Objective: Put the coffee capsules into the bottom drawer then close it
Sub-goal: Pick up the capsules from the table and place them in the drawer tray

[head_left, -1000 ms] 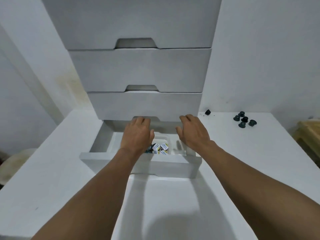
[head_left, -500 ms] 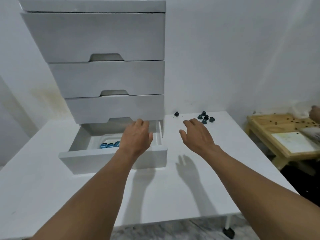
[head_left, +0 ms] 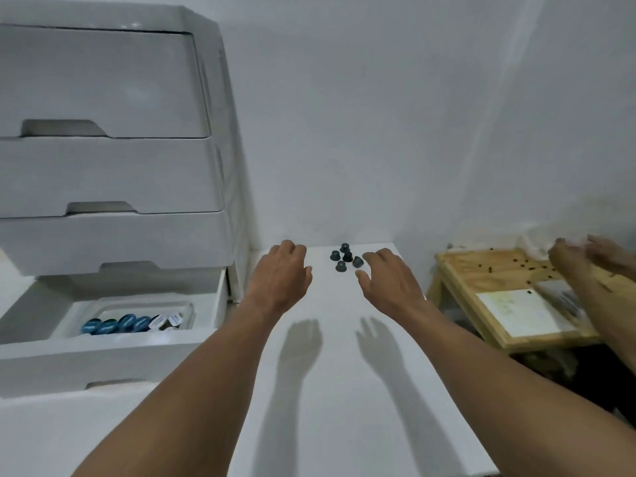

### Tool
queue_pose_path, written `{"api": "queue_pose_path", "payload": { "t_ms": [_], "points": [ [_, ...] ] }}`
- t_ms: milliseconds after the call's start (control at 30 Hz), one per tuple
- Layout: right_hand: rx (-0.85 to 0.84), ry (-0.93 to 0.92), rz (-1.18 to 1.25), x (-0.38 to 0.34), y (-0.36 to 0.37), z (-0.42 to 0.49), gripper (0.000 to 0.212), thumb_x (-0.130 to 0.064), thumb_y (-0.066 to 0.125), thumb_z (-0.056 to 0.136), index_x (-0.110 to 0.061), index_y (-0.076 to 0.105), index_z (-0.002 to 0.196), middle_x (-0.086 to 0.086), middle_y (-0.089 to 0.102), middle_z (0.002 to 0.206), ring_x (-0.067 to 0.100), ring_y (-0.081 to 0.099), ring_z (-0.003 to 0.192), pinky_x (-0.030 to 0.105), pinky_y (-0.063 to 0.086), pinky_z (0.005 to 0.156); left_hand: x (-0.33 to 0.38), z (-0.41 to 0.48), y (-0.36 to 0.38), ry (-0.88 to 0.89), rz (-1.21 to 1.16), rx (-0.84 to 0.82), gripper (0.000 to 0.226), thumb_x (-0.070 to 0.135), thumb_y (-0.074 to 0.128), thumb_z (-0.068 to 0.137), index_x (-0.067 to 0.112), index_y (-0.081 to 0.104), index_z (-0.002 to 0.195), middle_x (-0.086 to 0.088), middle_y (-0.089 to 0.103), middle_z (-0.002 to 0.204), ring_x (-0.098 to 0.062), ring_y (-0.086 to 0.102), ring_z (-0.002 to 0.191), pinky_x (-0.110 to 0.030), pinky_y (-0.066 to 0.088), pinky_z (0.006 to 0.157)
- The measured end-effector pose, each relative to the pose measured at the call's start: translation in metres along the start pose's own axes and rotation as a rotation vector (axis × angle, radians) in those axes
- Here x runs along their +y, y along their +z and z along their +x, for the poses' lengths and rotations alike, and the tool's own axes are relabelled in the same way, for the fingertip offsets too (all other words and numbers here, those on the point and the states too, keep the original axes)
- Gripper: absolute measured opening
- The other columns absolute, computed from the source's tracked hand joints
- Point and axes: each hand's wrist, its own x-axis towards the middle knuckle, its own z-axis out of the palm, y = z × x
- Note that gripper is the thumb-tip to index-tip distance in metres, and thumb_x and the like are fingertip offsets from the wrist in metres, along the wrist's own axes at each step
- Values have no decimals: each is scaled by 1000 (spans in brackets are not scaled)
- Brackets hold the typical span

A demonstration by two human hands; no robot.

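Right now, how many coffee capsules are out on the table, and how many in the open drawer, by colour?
Dark capsules on the table: 5
Blue-topped capsules in the drawer: 4
White-topped capsules in the drawer: 2
Total visible: 11; others in the drawer may be hidden.

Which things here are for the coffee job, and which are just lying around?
For the job:
- loose dark capsules on the white table
- open bottom drawer, with capsules already inside
- left hand and right hand, both empty

Just lying about:
- three closed upper drawers
- wooden side table with a white sheet
- someone else's hands
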Motion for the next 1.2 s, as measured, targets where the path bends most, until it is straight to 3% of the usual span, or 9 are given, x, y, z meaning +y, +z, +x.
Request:
{"api": "queue_pose_path", "payload": {
  "t_ms": [200, 433, 700, 933, 1033, 1200],
  "points": [
    [-53, -41, -15, 76, -11, 42, 36, -26, 47, 96, -9, 53, 127, 12, 53, 125, 31, 50, 113, 34, 39, 93, 59, 41, 46, -53, -36, -23, 35, 27, 54, 91, 4, 55, 116, -14, 56, 115, -33, 54, 103, -42, 48, 81],
    [-102, -82, 31, 118, 7, 86, 36, -26, 47, 96, -13, 52, 128, 10, 52, 128, 30, 51, 115, 33, 39, 93, 78, 80, 81, -92, -24, -74, 37, 29, 52, 92, 5, 53, 119, -12, 56, 117, -30, 52, 105, -38, 47, 85],
    [-184, -108, 102, 151, 54, 152, 36, -26, 50, 96, -16, 52, 130, 3, 50, 133, 23, 49, 123, 29, 37, 96, 66, 139, 146, -101, -78, -156, 39, 31, 53, 92, 5, 54, 122, -14, 58, 116, -31, 55, 104, -35, 43, 87],
    [-265, -107, 135, 170, 106, 205, 36, -21, 53, 93, -12, 55, 128, 6, 55, 126, 25, 53, 116, 27, 36, 94, 44, 181, 204, -125, -144, -250, 37, 30, 50, 94, 12, 51, 127, -8, 54, 124, -26, 51, 111, -28, 39, 90],
    [-307, -102, 158, 179, 145, 229, 34, -18, 57, 89, -10, 59, 122, 8, 59, 118, 28, 57, 108, 28, 39, 87, 28, 199, 239, -124, -144, -317, 36, 29, 49, 95, 12, 51, 127, -9, 54, 123, -26, 52, 109, -28, 38, 89],
    [-406, -67, 147, 188, 192, 261, 33, -24, 53, 91, -15, 56, 122, 6, 54, 122, 26, 53, 111, 32, 40, 92, 6, 220, 289, -133, -153, -378, 31, 26, 51, 92, 10, 56, 119, -11, 56, 116, -29, 53, 103, -30, 39, 83]
  ]
}}
